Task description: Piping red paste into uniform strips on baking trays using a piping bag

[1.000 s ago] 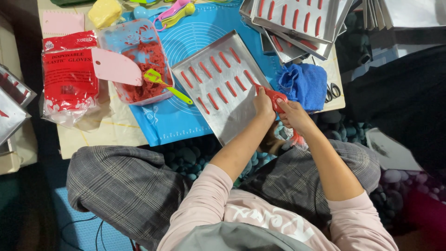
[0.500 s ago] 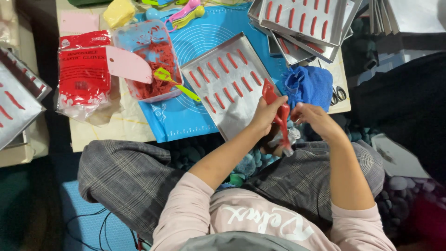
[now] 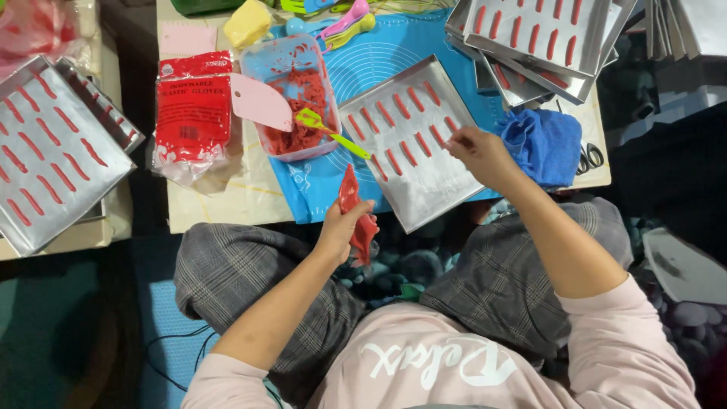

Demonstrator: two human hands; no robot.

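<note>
Left hand: we see the left hand clenched around a red piping bag, held off the near edge of the blue mat.
Right hand: the right hand rests on the metal tray, fingertips pinched at a red strip; we cannot tell whether they grip it.
Tray: it lies tilted on the mat, carrying rows of red strips.
Nearby: a tub of red paste with a green spatula, and a blue cloth just beside the right hand.
</note>
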